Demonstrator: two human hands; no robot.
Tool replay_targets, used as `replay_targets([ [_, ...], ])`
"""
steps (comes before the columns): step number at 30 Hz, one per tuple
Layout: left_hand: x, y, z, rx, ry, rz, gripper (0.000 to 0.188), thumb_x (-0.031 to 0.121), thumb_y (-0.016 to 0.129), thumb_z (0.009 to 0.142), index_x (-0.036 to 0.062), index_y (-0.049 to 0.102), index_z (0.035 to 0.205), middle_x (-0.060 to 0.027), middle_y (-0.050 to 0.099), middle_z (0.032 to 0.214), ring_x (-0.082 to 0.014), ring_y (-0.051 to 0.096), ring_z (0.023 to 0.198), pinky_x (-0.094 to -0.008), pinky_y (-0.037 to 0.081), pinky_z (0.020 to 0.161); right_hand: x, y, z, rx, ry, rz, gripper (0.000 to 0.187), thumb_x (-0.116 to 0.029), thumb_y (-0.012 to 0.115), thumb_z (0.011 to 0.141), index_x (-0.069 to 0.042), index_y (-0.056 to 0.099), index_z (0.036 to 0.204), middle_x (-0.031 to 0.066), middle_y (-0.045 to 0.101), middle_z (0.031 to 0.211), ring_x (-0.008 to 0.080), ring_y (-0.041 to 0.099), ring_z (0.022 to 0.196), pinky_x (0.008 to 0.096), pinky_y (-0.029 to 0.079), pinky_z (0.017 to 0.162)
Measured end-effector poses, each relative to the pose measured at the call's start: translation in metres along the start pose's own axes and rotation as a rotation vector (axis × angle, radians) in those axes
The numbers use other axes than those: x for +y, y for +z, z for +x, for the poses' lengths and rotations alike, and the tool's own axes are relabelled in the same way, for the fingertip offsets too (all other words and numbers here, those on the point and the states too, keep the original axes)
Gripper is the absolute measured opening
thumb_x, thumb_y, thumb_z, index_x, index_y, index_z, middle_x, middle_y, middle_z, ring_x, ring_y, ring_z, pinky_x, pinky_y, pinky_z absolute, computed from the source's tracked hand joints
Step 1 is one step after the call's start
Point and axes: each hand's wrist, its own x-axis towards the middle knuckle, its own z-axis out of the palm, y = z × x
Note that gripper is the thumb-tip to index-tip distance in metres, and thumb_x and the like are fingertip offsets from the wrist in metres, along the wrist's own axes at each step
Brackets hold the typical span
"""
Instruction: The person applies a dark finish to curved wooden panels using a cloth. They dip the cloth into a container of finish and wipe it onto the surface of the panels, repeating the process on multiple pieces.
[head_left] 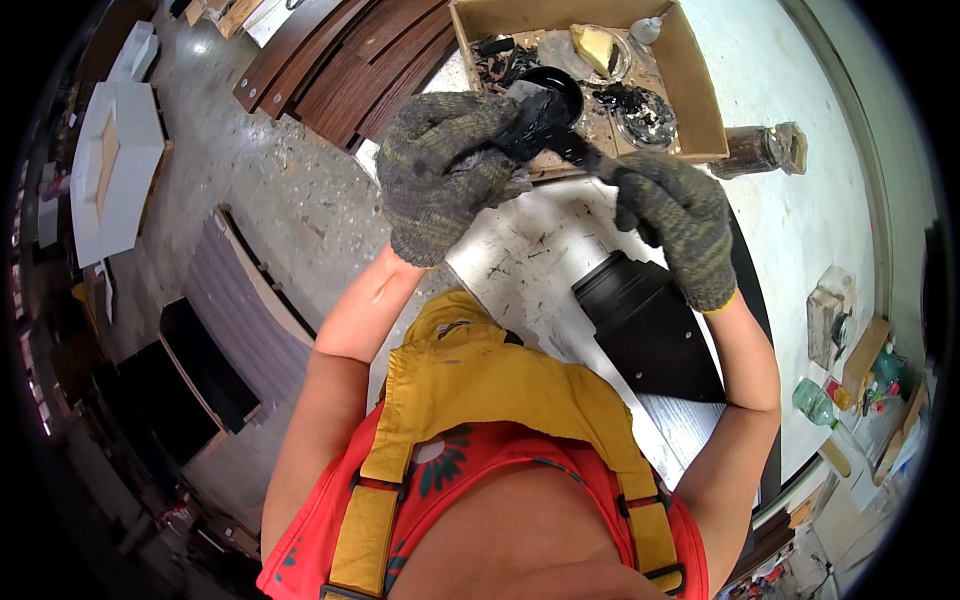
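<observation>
Both of my hands wear grey-green knit gloves. My left hand (440, 165) is closed around a black-smeared, partly clear piece (530, 118) whose kind I cannot make out. From the right, my right hand (685, 215) grips a flat tool (573, 148) with a black-coated end, perhaps a putty knife or brush. The tool's blackened end meets the smeared piece. Just beyond them is a round black container (562, 88) in a shallow wooden box (700, 95). A black moulded part (645, 325) lies below my right hand on the pale work surface (520, 245).
Inside the box are a yellow sponge-like block (594, 45), a black-smeared dish (645, 118) and dark scraps. Brown slatted panels (350, 65) stand at the far left. A brown cylindrical piece (758, 150) lies right of the box. A green plastic bottle (814, 402) is at the right.
</observation>
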Motion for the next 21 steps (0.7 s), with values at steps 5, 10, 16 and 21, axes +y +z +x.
replay_targets([
  [5,0.002,-0.003,-0.001,-0.013,-0.004,-0.015,0.033,0.011,0.079,0.069,0.0071,0.074,0.102,-0.0081,0.069,0.102,-0.0249,0.063,0.094,-0.0358,0.052,0.081,0.004,-0.005,0.01,0.036,0.289,0.267,0.025,-0.023,0.059,0.093,-0.002,0.068,0.104,0.0011,0.059,0.066,0.0035,0.044,0.049,0.0195,0.033,0.044],
  [10,0.002,0.0,-0.003,-0.012,-0.009,-0.002,0.034,0.012,0.079,0.069,0.0068,0.074,0.102,-0.0088,0.069,0.102,-0.0255,0.063,0.095,-0.0364,0.052,0.08,-0.007,-0.005,0.004,-0.015,0.265,0.251,0.024,-0.021,0.06,0.092,-0.002,0.069,0.104,0.0001,0.058,0.063,0.0033,0.044,0.048,0.0188,0.033,0.044],
  [16,-0.001,-0.002,-0.006,-0.003,-0.003,-0.049,0.04,0.014,0.077,0.066,0.01,0.073,0.105,-0.008,0.069,0.103,-0.0259,0.062,0.096,-0.0363,0.051,0.084,0.001,-0.01,-0.002,-0.084,0.006,-0.279,0.037,-0.007,0.068,0.079,-0.015,0.068,0.116,0.0034,0.067,0.102,0.0116,0.065,0.079,0.0248,0.054,0.064],
  [21,-0.002,-0.006,-0.001,-0.023,0.098,0.0,0.033,0.011,0.079,0.069,0.0085,0.073,0.101,-0.0091,0.069,0.102,-0.0252,0.064,0.096,-0.035,0.052,0.083,-0.001,-0.009,-0.006,0.016,-0.005,-0.178,0.027,-0.009,0.064,0.084,-0.009,0.068,0.11,0.004,0.065,0.089,0.0121,0.059,0.072,0.0247,0.047,0.061],
])
